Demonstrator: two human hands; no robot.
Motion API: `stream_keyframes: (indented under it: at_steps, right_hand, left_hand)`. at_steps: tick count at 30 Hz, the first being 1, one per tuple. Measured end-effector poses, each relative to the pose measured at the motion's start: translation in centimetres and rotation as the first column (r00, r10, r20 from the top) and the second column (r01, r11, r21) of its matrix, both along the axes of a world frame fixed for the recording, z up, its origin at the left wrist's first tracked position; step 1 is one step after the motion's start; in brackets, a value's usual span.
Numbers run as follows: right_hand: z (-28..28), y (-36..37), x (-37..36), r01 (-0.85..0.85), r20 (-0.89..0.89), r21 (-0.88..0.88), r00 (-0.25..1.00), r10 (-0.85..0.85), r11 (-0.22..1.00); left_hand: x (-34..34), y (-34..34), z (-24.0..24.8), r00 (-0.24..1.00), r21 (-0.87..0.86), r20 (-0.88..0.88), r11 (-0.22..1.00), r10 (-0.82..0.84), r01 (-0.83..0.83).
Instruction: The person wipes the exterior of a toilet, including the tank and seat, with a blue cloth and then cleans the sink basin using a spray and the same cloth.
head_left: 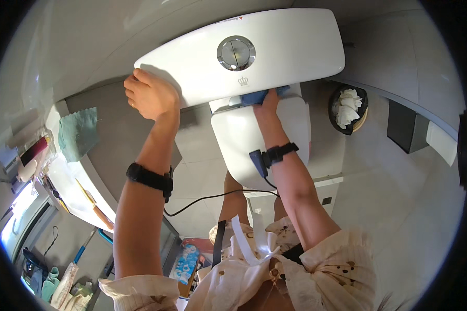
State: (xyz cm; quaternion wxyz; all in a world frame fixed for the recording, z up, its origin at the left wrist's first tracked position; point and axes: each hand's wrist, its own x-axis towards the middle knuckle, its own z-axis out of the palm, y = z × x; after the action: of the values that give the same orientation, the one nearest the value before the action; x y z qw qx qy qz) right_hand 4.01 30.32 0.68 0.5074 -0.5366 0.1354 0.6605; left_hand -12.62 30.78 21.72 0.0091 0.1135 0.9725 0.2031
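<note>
at twelve o'clock in our view, a soft, bunched blue cloth (250, 98) sits under the glossy white tank (296, 46), behind the smooth, rounded lid (238, 129). our right hand (267, 100) touches it; its fingers are hidden, so we cannot tell whether that grip is closed. toward ten o'clock, our left hand (151, 97) bends its fingers against the tank's end, its closure unclear. at two o'clock, a round bin (333, 115) holds crumpled white paper (348, 108).
</note>
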Motion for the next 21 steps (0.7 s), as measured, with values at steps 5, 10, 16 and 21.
stream_keyframes:
  at_steps: [5, 10, 16, 21]
  right_hand:
    - [8.6, -2.7, -1.0, 0.014, -0.344, 0.074, 0.939, 0.012, 0.997]
    - [19.9, -3.2, -0.8, -0.057, -0.346, 0.089, 0.934, 0.084, 0.994]
    - [11.4, -4.4, -4.0, 0.022, -0.174, 0.174, 0.985, 0.009, 0.985]
    - [3.8, -4.4, -5.5, 0.037, -0.124, 0.153, 0.992, -0.018, 0.987]
  left_hand:
    - [-0.1, 0.1, -0.1, 1.0, 0.01, 0.012, 1.0, -0.001, 0.001]
    - [-0.3, -0.2, -0.2, 1.0, -0.033, -0.024, 0.999, -0.005, 0.004]
    - [-0.1, 0.0, -0.1, 1.0, -0.041, -0.016, 0.999, -0.011, 0.011]
    - [-0.1, -0.2, -0.1, 1.0, -0.043, -0.006, 0.999, -0.022, 0.021]
